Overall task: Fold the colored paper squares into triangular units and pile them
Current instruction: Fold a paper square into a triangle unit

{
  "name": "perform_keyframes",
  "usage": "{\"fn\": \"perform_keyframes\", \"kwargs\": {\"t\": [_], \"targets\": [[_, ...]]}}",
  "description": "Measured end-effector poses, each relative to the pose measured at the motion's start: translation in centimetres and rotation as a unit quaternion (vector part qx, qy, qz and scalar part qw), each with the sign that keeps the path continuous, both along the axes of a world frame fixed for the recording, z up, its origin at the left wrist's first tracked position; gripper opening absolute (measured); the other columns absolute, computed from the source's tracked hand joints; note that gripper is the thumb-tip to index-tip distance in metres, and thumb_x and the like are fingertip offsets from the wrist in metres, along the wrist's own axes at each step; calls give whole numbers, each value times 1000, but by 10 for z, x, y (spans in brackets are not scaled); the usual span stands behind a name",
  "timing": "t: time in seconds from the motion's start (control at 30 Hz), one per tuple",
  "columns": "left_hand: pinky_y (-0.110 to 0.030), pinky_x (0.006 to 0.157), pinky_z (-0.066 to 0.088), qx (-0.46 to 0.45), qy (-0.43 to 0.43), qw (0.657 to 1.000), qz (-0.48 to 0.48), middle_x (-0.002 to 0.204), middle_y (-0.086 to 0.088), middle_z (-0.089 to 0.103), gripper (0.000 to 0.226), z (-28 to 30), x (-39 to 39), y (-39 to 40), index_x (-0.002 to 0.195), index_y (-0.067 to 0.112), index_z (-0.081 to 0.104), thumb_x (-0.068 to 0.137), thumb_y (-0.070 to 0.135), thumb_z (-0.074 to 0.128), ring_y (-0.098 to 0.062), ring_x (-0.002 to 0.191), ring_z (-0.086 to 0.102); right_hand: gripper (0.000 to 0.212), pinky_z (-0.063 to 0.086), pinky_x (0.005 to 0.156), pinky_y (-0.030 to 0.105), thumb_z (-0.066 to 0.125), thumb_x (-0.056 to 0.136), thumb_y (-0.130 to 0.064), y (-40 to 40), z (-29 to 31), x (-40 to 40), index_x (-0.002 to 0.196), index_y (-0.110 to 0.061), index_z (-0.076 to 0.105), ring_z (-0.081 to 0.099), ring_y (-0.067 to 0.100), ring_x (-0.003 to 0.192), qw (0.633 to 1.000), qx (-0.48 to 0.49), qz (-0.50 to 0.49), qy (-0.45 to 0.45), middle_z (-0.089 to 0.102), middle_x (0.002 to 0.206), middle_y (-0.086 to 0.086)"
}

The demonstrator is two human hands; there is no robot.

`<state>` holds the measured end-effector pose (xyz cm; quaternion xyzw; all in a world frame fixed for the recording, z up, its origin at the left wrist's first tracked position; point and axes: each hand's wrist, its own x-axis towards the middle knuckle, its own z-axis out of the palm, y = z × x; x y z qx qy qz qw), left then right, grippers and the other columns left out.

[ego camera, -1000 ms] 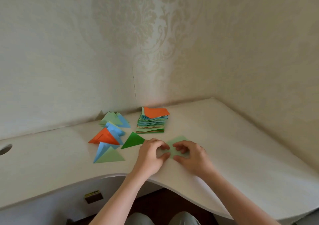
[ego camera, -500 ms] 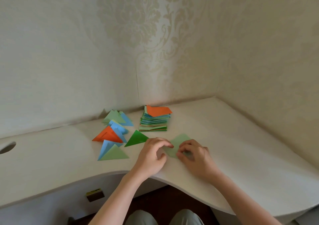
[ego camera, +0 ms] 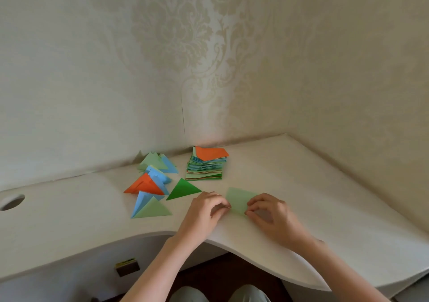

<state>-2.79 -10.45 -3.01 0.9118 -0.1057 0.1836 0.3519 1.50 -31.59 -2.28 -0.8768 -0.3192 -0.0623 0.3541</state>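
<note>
- We hold one light green paper sheet (ego camera: 238, 200) flat on the counter (ego camera: 325, 209), at about 12 o'clock from our body and just in front of the counter's curved near edge.
- Our left hand (ego camera: 204, 211) pinches its near left corner with curled fingers; our right hand (ego camera: 269, 213) pinches the near right edge the same way.
- We judge the sheet very light, thin and limp: it should crease sharply under a fingertip, slide easily on the smooth counter, and crumple or tear if pulled hard.
- Corners and edges look like the best places to take it, with one hand pinning it flat while the other folds.
- The stack of unfolded squares (ego camera: 206, 166) sits at 11 o'clock of the sheet, near the wall, an orange square (ego camera: 212, 153) on top; its leaves are too many and too thin to count.
- The folded triangles (ego camera: 153, 185) lie in a loose pile at 10 o'clock, well apart from the hands.
- We count about eight: one dark green triangle (ego camera: 183, 189) alone, one orange, three or so blue and three light green; overlap makes the total uncertain.
</note>
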Motion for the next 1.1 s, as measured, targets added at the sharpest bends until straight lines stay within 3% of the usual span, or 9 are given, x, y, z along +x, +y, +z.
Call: {"fn": "perform_keyframes", "kwargs": {"t": [0.17, 0.23, 0.37, 0.53, 0.63, 0.73, 0.87, 0.97, 1.1], "targets": [[-7, 78, 38, -31, 40, 998, 45, 91, 13, 65, 12, -2, 4, -2, 98, 27, 69, 86, 22, 68, 0, 89, 56, 11, 43, 84, 13, 73, 79, -24, 4, -2, -6, 85, -15, 75, 59, 4, 88, 1000, -8, -15, -4, 61, 100, -8], [-14, 79, 42, -34, 42, 996, 66, 88, 12, 63, 15, -2, 6, -6, 100, 29, 68, 86, 26, 69, -2, 87, 56, 16, 43, 81, 14, 76, 76, -30, 11, -5, -6, 82, -15, 72, 59, 6, 86, 999, -6, -48, -4, 59, 97, -9], [-31, 83, 43, -4, 23, 995, 95, 86, 13, 59, 22, -5, 10, -16, 104, 29, 65, 83, 35, 70, -10, 87, 54, 20, 46, 79, 34, 67, 84, -36, 27, -11, -3, 79, -17, 68, 59, 17, 85, 993, -32, -111, -37, 59, 92, -5], [-26, 81, 29, 32, 14, 991, 129, 97, 17, 58, 29, -9, 15, -24, 110, 32, 60, 83, 42, 67, -9, 96, 49, 20, 43, 79, 34, 65, 86, -38, 29, -12, 0, 82, -18, 65, 57, 20, 86, 992, -27, -125, -22, 58, 90, -5], [-26, 81, 27, 38, 19, 990, 138, 95, 18, 54, 31, -11, 16, -24, 110, 35, 58, 82, 44, 67, -7, 96, 46, 18, 42, 85, 34, 69, 83, -35, 31, -11, -1, 93, -20, 67, 57, 16, 92, 991, -13, -130, 2, 58, 95, -7], [-28, 85, 33, -2, 34, 989, 142, 94, 19, 55, 32, -10, 19, -22, 108, 35, 59, 79, 35, 72, -8, 96, 48, 30, 41, 90, 32, 72, 80, -30, 33, -9, -1, 108, -25, 65, 56, 11, 97, 990, -2, -138, 32, 57, 97, -10], [-34, 88, 44, -62, 49, 989, 128, 93, 14, 61, 31, -7, 22, -16, 104, 28, 63, 77, 18, 75, -11, 94, 54, 37, 44, 91, 28, 76, 76, -13, 26, -5, 3, 110, -18, 65, 58, 12, 94, 991, 22, -105, 81, 59, 95, -6], [-29, 86, 47, -78, 44, 988, 123, 93, 11, 64, 26, -5, 21, -15, 99, 23, 66, 79, 7, 71, -9, 90, 57, 39, 41, 84, 11, 75, 74, -6, 21, -2, 5, 110, -15, 65, 58, 9, 90, 989, 41, -92, 106, 63, 95, -4], [-23, 87, 45, -79, 42, 987, 130, 96, 7, 64, 26, 2, 16, -18, 99, 19, 68, 82, -1, 64, -10, 93, 57, 39, 42, 84, 12, 76, 73, -4, 22, -5, 4, 109, -15, 65, 59, 11, 90, 988, 59, -94, 108, 63, 95, -3]]}}
